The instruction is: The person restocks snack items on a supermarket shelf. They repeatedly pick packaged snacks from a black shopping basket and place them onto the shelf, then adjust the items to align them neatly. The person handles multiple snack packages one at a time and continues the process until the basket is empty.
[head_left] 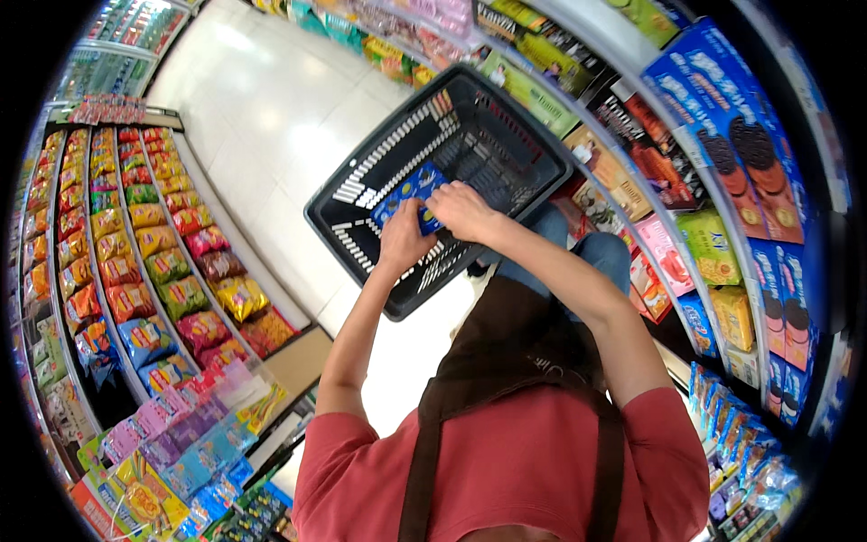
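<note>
At the upper centre of the head view, a dark grey shopping basket (519,117) stands tilted to the frame's axes, its slotted walls visible. Within its outline, left of the basket's middle, is a blue package (408,187) with a multicoloured print. The left hand (405,240) grips the package from the lower side, fingers bent and partly hidden. The right hand (463,213) is closed on the package's right portion, fingers curled, just beside the left hand. Whether the package also rests on the basket floor cannot be told.

Both bare forearms extend from red sleeves (664,434) at the lower part of the frame. A dark brown apron (506,343) covers the front, with blue jeans (603,260) beyond it, near the basket's lower right corner.

Left of frame: sloped racks of colourful snack bags (146,341) in rows. Right of frame: shelves of boxed goods, including large blue boxes (709,86) with dark biscuits pictured. Upper left of centre: pale, glossy floor tiles (262,117).
</note>
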Tool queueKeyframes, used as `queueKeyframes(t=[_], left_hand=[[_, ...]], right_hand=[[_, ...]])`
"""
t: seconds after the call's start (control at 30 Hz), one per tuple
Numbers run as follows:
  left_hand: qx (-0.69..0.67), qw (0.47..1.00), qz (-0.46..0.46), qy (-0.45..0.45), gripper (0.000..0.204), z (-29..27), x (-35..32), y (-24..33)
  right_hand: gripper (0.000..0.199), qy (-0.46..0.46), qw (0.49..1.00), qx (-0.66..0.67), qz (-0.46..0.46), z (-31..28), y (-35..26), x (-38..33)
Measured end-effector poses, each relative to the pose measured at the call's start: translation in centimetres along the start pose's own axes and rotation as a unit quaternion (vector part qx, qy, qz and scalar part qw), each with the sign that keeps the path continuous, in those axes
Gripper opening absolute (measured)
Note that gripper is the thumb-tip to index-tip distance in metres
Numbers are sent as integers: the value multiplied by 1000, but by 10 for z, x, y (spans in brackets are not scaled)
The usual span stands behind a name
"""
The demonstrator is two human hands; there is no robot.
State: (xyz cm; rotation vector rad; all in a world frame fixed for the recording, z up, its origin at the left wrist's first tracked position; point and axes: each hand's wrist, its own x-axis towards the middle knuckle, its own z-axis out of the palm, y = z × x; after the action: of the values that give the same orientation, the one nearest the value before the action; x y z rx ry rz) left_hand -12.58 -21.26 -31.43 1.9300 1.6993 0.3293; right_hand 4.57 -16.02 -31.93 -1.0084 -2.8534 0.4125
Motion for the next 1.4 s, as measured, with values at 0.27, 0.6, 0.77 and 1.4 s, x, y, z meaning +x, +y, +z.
queueKeyframes(t=[0.27,0.6,0.77,1.4], left_hand=[[61,958,211,183,58,-123,32,102],[91,837,454,293,58,-227,112,223],[114,801,511,291,57,-235,156,250],[98,806,549,197,49,-202,221,277]], right_hand=[[15,266,957,-101,52,-153,-2,-8],[33,461,830,-271,159,-301,15,-25],[39,463,792,-330,222,-314,39,-23],[41,411,760,-351,362,-292,89,-18]])
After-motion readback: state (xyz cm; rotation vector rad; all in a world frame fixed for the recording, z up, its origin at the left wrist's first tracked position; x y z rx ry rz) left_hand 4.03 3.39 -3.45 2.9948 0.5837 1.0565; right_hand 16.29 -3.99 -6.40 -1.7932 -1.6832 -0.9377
